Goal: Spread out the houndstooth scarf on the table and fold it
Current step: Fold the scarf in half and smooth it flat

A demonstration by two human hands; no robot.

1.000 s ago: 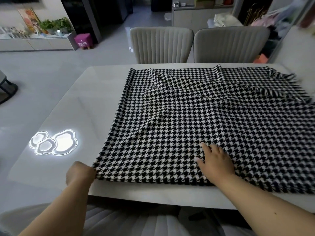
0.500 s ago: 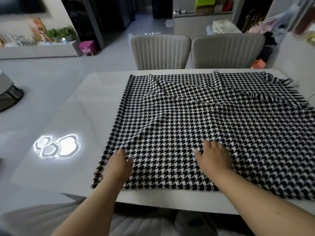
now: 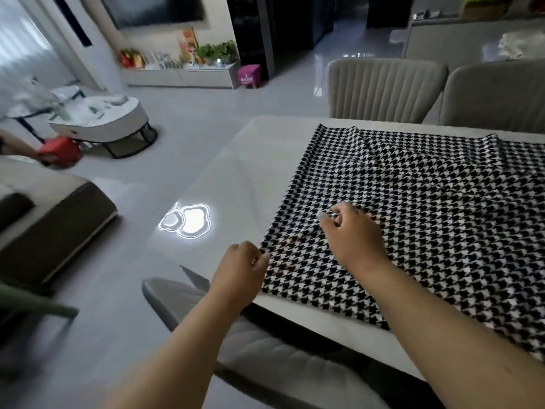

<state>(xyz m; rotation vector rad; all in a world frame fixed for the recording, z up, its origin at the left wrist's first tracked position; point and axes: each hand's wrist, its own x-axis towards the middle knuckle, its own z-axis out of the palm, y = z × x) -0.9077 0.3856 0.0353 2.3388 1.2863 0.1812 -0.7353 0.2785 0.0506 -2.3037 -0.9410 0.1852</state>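
Lying spread on white table [image 3: 236,184]: houndstooth scarf [image 3: 427,219] | left hand [image 3: 240,268]: fingers curled, pinching scarf's near-left corner | right hand [image 3: 352,231]: fingers curled, pinching scarf fabric just inside left edge | 2 grey chairs [image 3: 386,87] behind table

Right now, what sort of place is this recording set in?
Likely a home's open living-dining room: a white dining table with upholstered chairs, a sofa, and a wall-mounted TV above a low cabinet.
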